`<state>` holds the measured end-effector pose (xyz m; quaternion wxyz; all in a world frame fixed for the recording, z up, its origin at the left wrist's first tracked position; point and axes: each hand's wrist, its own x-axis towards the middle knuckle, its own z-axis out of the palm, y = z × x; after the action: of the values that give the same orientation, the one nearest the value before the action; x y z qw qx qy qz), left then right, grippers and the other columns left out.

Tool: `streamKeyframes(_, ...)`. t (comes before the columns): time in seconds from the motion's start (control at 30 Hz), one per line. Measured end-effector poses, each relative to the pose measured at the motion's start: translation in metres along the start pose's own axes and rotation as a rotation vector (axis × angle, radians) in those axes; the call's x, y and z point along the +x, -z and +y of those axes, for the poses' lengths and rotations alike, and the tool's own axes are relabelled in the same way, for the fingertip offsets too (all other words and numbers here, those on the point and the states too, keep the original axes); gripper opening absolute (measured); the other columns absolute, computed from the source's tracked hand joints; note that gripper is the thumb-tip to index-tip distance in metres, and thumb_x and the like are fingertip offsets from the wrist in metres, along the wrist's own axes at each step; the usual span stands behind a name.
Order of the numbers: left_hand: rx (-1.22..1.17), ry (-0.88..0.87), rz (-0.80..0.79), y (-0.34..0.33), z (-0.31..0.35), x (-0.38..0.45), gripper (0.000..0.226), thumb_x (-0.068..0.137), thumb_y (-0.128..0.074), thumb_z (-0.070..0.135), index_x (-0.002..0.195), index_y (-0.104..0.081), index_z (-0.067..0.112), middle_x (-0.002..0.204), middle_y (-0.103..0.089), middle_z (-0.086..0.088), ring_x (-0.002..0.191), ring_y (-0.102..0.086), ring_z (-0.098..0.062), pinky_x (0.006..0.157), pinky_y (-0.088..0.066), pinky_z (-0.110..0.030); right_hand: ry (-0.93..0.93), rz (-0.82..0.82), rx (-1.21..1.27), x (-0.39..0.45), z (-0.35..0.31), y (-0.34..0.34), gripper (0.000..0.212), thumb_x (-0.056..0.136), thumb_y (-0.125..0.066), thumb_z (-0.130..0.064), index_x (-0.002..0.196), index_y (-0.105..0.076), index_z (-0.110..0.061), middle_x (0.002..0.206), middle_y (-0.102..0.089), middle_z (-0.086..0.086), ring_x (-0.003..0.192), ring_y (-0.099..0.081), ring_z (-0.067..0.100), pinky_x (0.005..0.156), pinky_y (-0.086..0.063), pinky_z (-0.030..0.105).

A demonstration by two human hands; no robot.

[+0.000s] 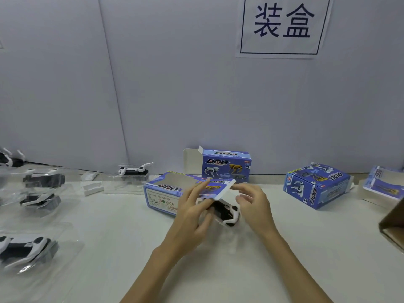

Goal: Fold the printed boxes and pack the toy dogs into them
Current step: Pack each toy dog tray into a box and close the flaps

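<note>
- The left hand [192, 212] lies over the open end of a blue printed box [162, 194] on the white tabletop [122, 237]; its fingers are nearly straight and spread, with the fingertips on the box's raised flap [218, 189]. Whether the thumb pinches the flap from below cannot be told.
- The right hand [254, 205] hovers just right of the flap, fingers loosely curled and parted, holding nothing; its forefinger reaches toward the flap's edge.
- A black-and-white toy dog [225, 212] in clear plastic sticks out of the box's open end, between the two hands and under the flap.
- Behind, a second box [226, 167] stands upright against the wall with its side flap open.
- To the right, a third box [317, 186] lies closed on the tabletop, and a flat box blank [382, 184] lies near the edge of view.
- On the left, more toy dogs in clear trays [28, 250] lie on the tabletop, well apart from the hands.
</note>
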<state>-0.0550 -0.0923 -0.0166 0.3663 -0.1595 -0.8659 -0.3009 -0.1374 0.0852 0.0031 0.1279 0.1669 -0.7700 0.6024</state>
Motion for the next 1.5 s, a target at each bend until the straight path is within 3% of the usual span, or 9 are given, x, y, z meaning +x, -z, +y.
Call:
streamKeyframes(0.07, 0.110, 0.008, -0.016, -0.005, -0.001, -0.003, 0.030, 0.102, -0.057, 0.038, 0.114, -0.076, 0.018, 0.156, -0.050, 0.008, 0.146, -0.042, -0.015, 0.120, -0.029, -0.049, -0.129, 0.089, 0.259, -0.002, -0.001, -0.002, 0.041, 0.093, -0.051, 0.008, 0.095, -0.078, -0.022, 0.092, -0.070, -0.008, 0.080, -0.060, 0.002, 0.077, -0.047, 0.010)
streamKeyframes(0.13, 0.186, 0.004, -0.010, -0.004, -0.001, -0.003, 0.042, 0.098, -0.056, 0.058, 0.112, -0.076, 0.024, 0.153, -0.052, 0.016, 0.141, -0.047, -0.009, 0.118, -0.024, -0.060, -0.242, 0.146, 0.387, 0.001, 0.002, -0.001, 0.038, 0.092, -0.047, 0.010, 0.101, -0.074, -0.016, 0.081, -0.065, -0.001, 0.084, -0.056, 0.012, 0.074, -0.046, 0.013)
streamKeyframes(0.33, 0.237, 0.031, -0.048, 0.002, 0.006, -0.002, 0.096, 0.074, -0.058, 0.091, 0.150, -0.051, 0.033, 0.157, -0.040, 0.024, 0.142, -0.043, -0.006, 0.120, -0.014, -0.064, -0.595, -0.126, 0.639, 0.006, 0.009, 0.015, 0.059, 0.078, -0.035, 0.012, 0.123, -0.066, -0.009, 0.123, -0.065, 0.021, 0.120, -0.060, 0.023, 0.091, -0.049, 0.027)
streamKeyframes(0.6, 0.201, 0.038, -0.083, -0.003, 0.017, -0.002, 0.089, 0.075, -0.070, 0.062, 0.154, -0.045, 0.032, 0.157, -0.039, 0.026, 0.136, -0.044, -0.003, 0.118, -0.020, -0.061, -0.504, -0.119, 0.639, -0.002, 0.007, -0.004, 0.065, 0.070, -0.036, 0.013, 0.121, -0.069, -0.013, 0.127, -0.067, 0.024, 0.121, -0.061, 0.032, 0.108, -0.046, 0.048)
streamKeyframes(0.7, 0.144, 0.054, -0.100, -0.006, 0.018, -0.004, 0.078, 0.077, -0.065, 0.054, 0.150, -0.050, 0.031, 0.156, -0.039, 0.027, 0.135, -0.044, -0.003, 0.119, -0.018, -0.062, -0.458, -0.136, 0.601, -0.002, 0.005, -0.003, 0.071, 0.057, -0.047, -0.002, 0.123, -0.068, -0.019, 0.132, -0.066, 0.016, 0.129, -0.057, 0.026, 0.115, -0.043, 0.053)
streamKeyframes(0.9, 0.123, 0.022, -0.096, -0.008, 0.022, -0.005, 0.081, 0.082, -0.066, 0.072, 0.152, -0.047, 0.035, 0.157, -0.041, 0.024, 0.137, -0.046, -0.008, 0.119, -0.015, -0.062, -0.328, -0.217, 0.361, -0.003, 0.009, -0.007, 0.039, 0.087, -0.053, -0.008, 0.121, -0.070, -0.020, 0.113, -0.077, 0.008, 0.108, -0.073, 0.023, 0.100, -0.052, 0.045)
streamKeyframes(1.03, 0.100, 0.040, -0.057, -0.007, 0.021, -0.003, 0.082, 0.078, -0.069, 0.075, 0.146, -0.056, 0.031, 0.149, -0.049, 0.023, 0.127, -0.052, -0.009, 0.113, -0.025, -0.062, -0.207, -0.113, 0.074, -0.004, 0.015, -0.015, 0.023, 0.095, -0.060, -0.002, 0.109, -0.074, -0.013, 0.105, -0.077, 0.004, 0.103, -0.072, 0.025, 0.097, -0.056, 0.044)
streamKeyframes(1.27, 0.022, 0.041, 0.000, -0.006, 0.020, -0.001, 0.087, 0.069, -0.078, 0.074, 0.143, -0.058, 0.034, 0.143, -0.052, 0.026, 0.131, -0.048, -0.001, 0.112, -0.026, -0.043, -0.150, -0.159, -0.023, -0.005, 0.010, -0.010, 0.022, 0.097, -0.056, 0.000, 0.104, -0.070, -0.016, 0.119, -0.069, 0.005, 0.111, -0.066, 0.019, 0.097, -0.054, 0.035)
streamKeyframes(1.5, -0.085, 0.068, 0.039, 0.003, 0.026, 0.001, 0.086, 0.062, -0.087, 0.069, 0.137, -0.061, 0.038, 0.136, -0.057, 0.027, 0.130, -0.051, 0.000, 0.111, -0.033, -0.042, -0.118, -0.243, -0.196, -0.003, -0.002, -0.002, 0.024, 0.096, -0.051, 0.000, 0.108, -0.067, -0.015, 0.123, -0.065, -0.002, 0.120, -0.059, 0.013, 0.095, -0.047, 0.026)
